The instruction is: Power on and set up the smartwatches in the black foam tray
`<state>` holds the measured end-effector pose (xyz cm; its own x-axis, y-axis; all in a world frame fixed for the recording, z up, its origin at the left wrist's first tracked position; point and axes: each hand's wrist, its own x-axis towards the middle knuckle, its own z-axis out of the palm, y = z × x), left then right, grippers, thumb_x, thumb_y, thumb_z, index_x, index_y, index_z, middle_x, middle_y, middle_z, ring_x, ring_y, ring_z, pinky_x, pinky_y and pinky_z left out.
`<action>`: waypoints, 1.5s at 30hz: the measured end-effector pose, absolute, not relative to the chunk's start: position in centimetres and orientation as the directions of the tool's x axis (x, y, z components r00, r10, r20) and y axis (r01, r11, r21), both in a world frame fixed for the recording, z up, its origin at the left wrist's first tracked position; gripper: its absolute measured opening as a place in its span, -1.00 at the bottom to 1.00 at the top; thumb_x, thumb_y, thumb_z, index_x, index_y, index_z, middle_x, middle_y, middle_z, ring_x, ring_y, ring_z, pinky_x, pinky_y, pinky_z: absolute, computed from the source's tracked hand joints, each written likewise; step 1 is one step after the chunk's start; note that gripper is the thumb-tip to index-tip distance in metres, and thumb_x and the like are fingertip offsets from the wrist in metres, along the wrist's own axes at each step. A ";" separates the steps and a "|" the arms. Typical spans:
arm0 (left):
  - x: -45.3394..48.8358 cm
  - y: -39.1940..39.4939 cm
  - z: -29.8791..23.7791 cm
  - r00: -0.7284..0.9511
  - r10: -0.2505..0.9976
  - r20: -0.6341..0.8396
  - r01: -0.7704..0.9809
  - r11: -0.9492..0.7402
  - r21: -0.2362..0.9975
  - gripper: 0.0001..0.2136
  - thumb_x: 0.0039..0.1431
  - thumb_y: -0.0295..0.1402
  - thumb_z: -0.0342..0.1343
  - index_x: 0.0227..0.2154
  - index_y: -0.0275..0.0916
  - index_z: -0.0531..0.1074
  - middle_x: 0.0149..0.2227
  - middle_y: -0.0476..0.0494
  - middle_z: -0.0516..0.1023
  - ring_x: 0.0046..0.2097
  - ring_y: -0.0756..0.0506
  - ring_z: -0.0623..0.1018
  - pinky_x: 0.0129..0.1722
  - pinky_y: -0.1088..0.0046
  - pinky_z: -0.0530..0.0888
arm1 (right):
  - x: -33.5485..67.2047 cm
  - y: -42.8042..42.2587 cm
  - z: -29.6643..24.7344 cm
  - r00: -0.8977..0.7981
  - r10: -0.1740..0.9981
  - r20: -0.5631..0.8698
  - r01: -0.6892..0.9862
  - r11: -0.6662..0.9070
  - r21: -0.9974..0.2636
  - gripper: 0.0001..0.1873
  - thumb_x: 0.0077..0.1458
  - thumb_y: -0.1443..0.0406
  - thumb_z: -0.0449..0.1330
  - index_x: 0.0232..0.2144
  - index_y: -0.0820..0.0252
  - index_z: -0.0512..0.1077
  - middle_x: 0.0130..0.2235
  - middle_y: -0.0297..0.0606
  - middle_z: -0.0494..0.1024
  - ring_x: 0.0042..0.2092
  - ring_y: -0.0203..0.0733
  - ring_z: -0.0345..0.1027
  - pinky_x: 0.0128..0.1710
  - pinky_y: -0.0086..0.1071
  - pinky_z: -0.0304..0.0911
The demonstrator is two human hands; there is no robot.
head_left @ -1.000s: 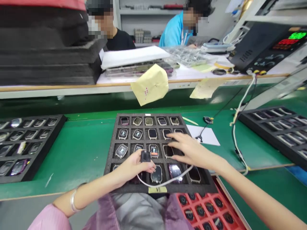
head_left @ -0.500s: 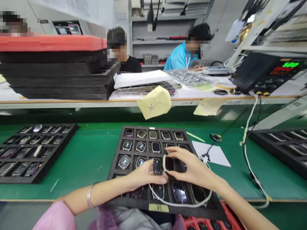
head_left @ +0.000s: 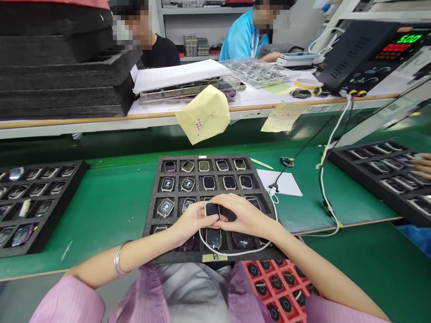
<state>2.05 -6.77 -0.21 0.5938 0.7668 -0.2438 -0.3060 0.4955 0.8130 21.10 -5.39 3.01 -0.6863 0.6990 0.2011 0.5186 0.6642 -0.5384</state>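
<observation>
A black foam tray [head_left: 153, 215] of smartwatch bodies lies on the green mat in front of me. Over its third row my left hand [head_left: 188, 223] and my right hand [head_left: 244, 216] meet on one dark-screened watch body [head_left: 212, 209]. My left fingers pinch its left side. My right fingers curl round its right side together with a small black piece I cannot make out. A white cable [head_left: 232, 253] loops from between my hands across the tray's front row.
More black trays of watch bodies lie at the left [head_left: 40, 197] and the right [head_left: 380, 175], where another person's fingers [head_left: 420, 165] show. A red tray [head_left: 286, 291] sits near my lap. Behind are stacked foam trays [head_left: 60, 67], a yellow paper [head_left: 204, 114], a power supply [head_left: 367, 58] and two seated people.
My right hand came down from the tray's upper rows and closed on the watch body; my left hand brought its small black piece to it. Both now grip the watch together.
</observation>
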 end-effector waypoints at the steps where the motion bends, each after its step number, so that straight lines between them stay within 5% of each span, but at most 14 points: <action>1: 2.0 -6.7 -0.2 0.600 0.762 -0.245 -0.308 0.502 0.808 -0.51 -0.19 -0.17 0.42 -0.22 -0.36 0.47 -0.27 -0.27 0.63 -0.18 -0.20 0.62 -0.09 0.25 0.50 | 21.1 -5.5 3.0 -0.677 0.702 0.221 0.516 0.667 -0.538 -0.64 0.04 0.28 0.32 -0.10 0.23 0.39 -0.15 -0.14 0.56 -0.13 -0.04 0.45 -0.13 -0.21 0.33; 7: 1.8 -6.3 -0.1 0.614 0.740 -0.273 -0.221 0.494 0.841 -0.51 -0.20 -0.21 0.44 -0.21 -0.38 0.50 -0.21 -0.32 0.64 -0.18 -0.19 0.62 -0.06 0.29 0.48 | 21.3 -5.8 2.7 -0.666 0.704 0.246 0.525 0.677 -0.516 -0.63 -0.02 0.42 0.26 -0.10 0.24 0.39 -0.14 -0.13 0.56 -0.13 -0.02 0.46 -0.13 -0.20 0.37; 27: 1.4 -6.4 -0.1 0.638 0.733 -0.234 -0.222 0.466 0.856 -0.72 0.00 -0.35 0.33 -0.23 -0.37 0.52 -0.20 -0.30 0.64 -0.14 -0.19 0.62 -0.07 0.35 0.47 | 21.3 -5.9 1.2 -0.641 0.686 0.345 0.352 0.662 -0.661 -0.61 0.11 0.25 0.29 -0.02 0.25 0.38 -0.13 -0.08 0.50 -0.11 -0.06 0.41 -0.10 -0.19 0.36; 34: 0.6 -6.4 0.9 0.867 0.462 -0.188 -0.188 0.651 0.735 -0.69 0.01 -0.32 0.33 -0.20 -0.38 0.53 -0.19 -0.38 0.63 -0.14 -0.27 0.62 -0.05 0.18 0.51 | 21.5 -5.7 1.5 -0.569 0.730 0.379 -0.026 0.444 -0.896 -0.65 0.04 0.16 0.37 -0.14 0.19 0.56 -0.24 -0.20 0.44 -0.22 -0.18 0.38 -0.20 -0.28 0.34; 41: 0.4 -6.5 0.8 0.911 0.383 -0.154 -0.158 0.666 0.729 -0.56 0.04 -0.34 0.31 0.00 -0.36 0.44 -0.15 -0.40 0.62 -0.14 -0.27 0.63 -0.06 0.18 0.52 | 21.1 -5.8 1.5 -0.575 0.733 0.363 -0.084 0.389 -0.917 -0.63 -0.02 0.11 0.39 -0.20 0.22 0.58 -0.33 -0.27 0.39 -0.30 -0.24 0.32 -0.28 -0.34 0.30; 45: 1.1 -6.8 0.6 0.834 0.528 -0.160 -0.229 0.594 0.771 -0.53 0.06 -0.32 0.30 0.04 -0.33 0.39 -0.14 -0.33 0.61 -0.10 -0.24 0.61 -0.01 0.21 0.49 | 21.5 -5.7 2.0 -0.631 0.667 0.396 0.016 0.522 -0.853 -0.53 0.01 0.11 0.37 -0.08 0.23 0.49 -0.21 -0.19 0.41 -0.17 -0.15 0.35 -0.17 -0.27 0.31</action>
